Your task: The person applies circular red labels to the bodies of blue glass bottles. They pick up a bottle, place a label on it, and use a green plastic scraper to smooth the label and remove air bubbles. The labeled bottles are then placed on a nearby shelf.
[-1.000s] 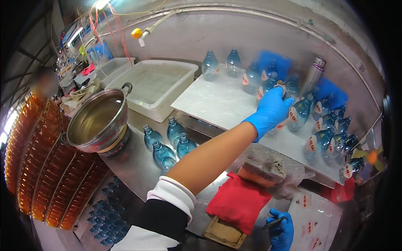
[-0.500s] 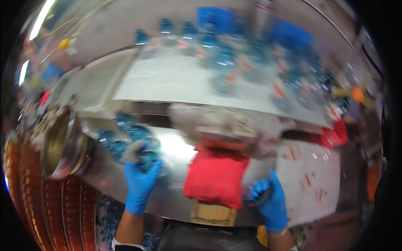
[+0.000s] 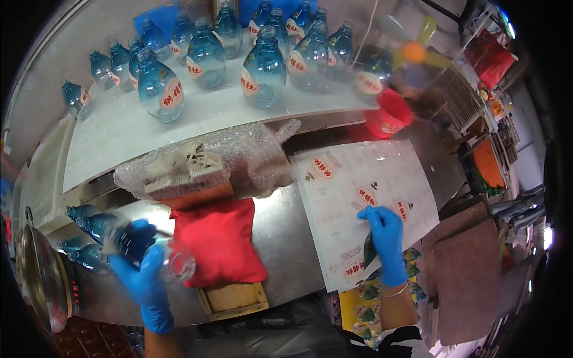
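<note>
Left fingers [image 3: 153, 259] grip a blue bottle [image 3: 181, 264]; right fingers [image 3: 373, 217] clutch a dark tool [image 3: 370, 249] near red-lettered labels [image 3: 322, 168].

I count one held bottle [image 3: 178, 263], four low-standing bottles [image 3: 94, 258] on the bench [image 3: 280, 235], and more than a dozen labelled bottles [image 3: 264, 71] behind. There are one red cushion [image 3: 216, 241], one dark tool [image 3: 369, 248] and one label sheet [image 3: 331, 206].

A pale wall [image 3: 89, 36] rises behind the steel table [image 3: 280, 224], a bright light [image 3: 511, 29] glowing at upper right.
</note>
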A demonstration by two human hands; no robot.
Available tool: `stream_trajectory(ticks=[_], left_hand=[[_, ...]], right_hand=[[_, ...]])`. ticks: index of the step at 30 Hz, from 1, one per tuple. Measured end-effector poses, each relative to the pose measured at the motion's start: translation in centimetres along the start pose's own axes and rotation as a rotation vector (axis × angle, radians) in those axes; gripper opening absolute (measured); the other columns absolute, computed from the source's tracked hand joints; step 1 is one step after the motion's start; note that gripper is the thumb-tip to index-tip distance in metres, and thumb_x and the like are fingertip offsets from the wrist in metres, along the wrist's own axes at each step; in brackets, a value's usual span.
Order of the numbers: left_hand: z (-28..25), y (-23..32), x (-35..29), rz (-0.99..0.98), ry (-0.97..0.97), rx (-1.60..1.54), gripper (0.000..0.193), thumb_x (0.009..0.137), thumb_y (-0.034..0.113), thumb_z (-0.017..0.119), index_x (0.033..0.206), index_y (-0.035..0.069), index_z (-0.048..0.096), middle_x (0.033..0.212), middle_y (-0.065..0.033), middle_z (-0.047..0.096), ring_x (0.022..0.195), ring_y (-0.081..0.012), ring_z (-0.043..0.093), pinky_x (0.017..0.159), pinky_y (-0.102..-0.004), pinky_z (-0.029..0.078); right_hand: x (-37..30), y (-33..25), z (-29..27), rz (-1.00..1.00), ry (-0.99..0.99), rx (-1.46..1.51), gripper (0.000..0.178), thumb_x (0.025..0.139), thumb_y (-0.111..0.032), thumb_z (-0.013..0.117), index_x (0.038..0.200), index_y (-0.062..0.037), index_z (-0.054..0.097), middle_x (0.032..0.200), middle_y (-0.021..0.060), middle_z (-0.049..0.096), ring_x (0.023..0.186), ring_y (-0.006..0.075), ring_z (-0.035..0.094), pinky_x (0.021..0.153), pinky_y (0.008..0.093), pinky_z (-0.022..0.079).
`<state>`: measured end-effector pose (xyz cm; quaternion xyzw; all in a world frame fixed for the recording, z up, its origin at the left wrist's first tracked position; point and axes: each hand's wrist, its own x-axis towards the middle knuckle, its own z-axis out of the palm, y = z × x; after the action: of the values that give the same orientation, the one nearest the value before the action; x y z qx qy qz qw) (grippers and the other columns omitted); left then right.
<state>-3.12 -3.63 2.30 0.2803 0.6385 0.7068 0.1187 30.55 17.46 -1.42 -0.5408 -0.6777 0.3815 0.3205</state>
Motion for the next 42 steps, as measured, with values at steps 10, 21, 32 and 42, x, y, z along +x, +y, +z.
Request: stream_trajectory(ticks=[10,21,32,42], left_hand=[[6.8,-0.7,1.4,0.053,-0.208,0.207,0.079,0.078,0.012,0.064,0.138,0.004,0.013,0.114,-0.0112,0.043,0.101,-0.0195,0.048,0.086,-0.0325,0.042],[2.8,-4.8,-2.7,0.127,-0.468,0.438,0.11,0.061,0.0,0.077,0.143,0.011,0.004,0.143,-0.0096,0.019,0.121,-0.0247,0.04,0.089,-0.0376,0.047],[3.2,-4.8,-2.8,0.105,-0.446,0.257,0.112,0.061,-0.003,0.075,0.143,0.013,0.001,0.144,-0.0085,0.018,0.116,-0.0236,0.041,0.084,-0.0376,0.051],[3.4,-4.5,-3.0,0.072,-0.4,0.262,0.113,0.058,0.004,0.081,0.142,0.012,0.006,0.145,-0.0116,0.017,0.114,-0.0249,0.045,0.09,-0.0378,0.046]], right_hand=[[9.6,-1.6,3.2,-0.732,-0.41,-0.848,0.039,0.077,-0.007,0.05,0.115,-0.0126,0.057,0.125,0.0063,0.052,0.073,0.0268,0.061,0.062,0.0379,0.05],[17.1,-1.8,2.9,-0.453,-0.346,-0.638,0.033,0.069,-0.03,0.072,0.092,-0.0087,0.063,0.092,0.0098,0.061,0.086,0.0276,0.059,0.074,0.0341,0.047],[21.3,-0.9,4.0,-0.169,-0.665,-0.753,0.053,0.049,-0.04,0.083,0.086,-0.0073,0.063,0.082,0.01,0.064,0.076,0.0252,0.061,0.069,0.0315,0.048],[22.1,-0.1,-5.7,-0.194,0.0,-0.284,0.016,0.078,-0.009,0.062,0.092,-0.0008,0.067,0.083,0.005,0.066,0.074,0.011,0.059,0.071,0.027,0.048]])
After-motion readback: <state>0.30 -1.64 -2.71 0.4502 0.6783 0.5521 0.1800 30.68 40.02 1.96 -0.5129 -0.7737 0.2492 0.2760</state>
